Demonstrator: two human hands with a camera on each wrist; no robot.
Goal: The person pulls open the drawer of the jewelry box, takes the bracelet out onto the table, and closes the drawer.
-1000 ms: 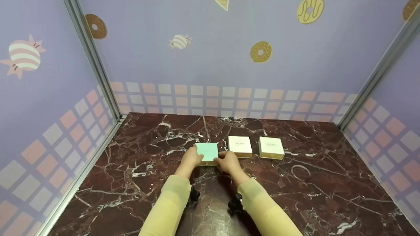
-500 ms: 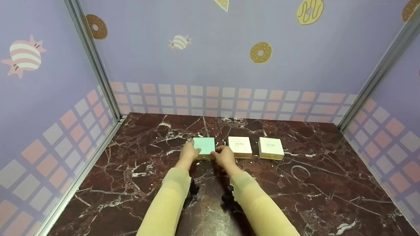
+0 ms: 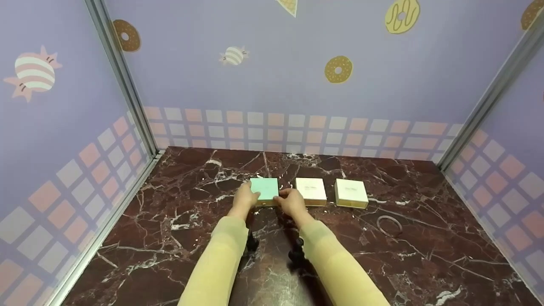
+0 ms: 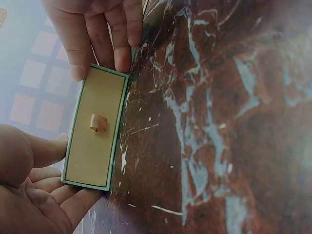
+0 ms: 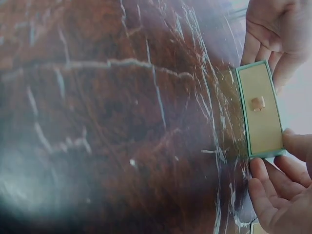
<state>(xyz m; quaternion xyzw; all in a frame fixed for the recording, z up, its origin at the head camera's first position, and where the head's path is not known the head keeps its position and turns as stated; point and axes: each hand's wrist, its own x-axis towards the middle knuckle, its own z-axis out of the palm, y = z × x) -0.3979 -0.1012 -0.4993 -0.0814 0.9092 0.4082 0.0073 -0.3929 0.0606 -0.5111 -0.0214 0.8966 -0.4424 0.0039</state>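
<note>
A small turquoise drawer box (image 3: pixel 264 189) lies flat on the marbled tabletop, left of two cream boxes. Its front shows a pale yellow drawer face with a small tab pull (image 4: pixel 98 123). My left hand (image 3: pixel 244 197) grips the box's left side, thumb along the top edge and fingers down the side. On the opposite side, my right hand (image 3: pixel 292 202) holds the right end near the front corner, thumb up and fingers at the side. In the right wrist view the drawer face (image 5: pixel 262 126) sits flush within its turquoise frame. The box's back is hidden in both wrist views.
Beside my right hand stands a cream box (image 3: pixel 310 190), with a second cream box (image 3: pixel 351 192) farther right. A thin ring (image 3: pixel 389 225) lies on the tabletop (image 3: pixel 429 263) in front of them. Patterned lilac panels (image 3: pixel 272 85) enclose the back and sides.
Both hands have slid the turquoise box away from me and slightly left, roughly into line with the cream boxes. Over the last half second it has stayed in place, still held.
</note>
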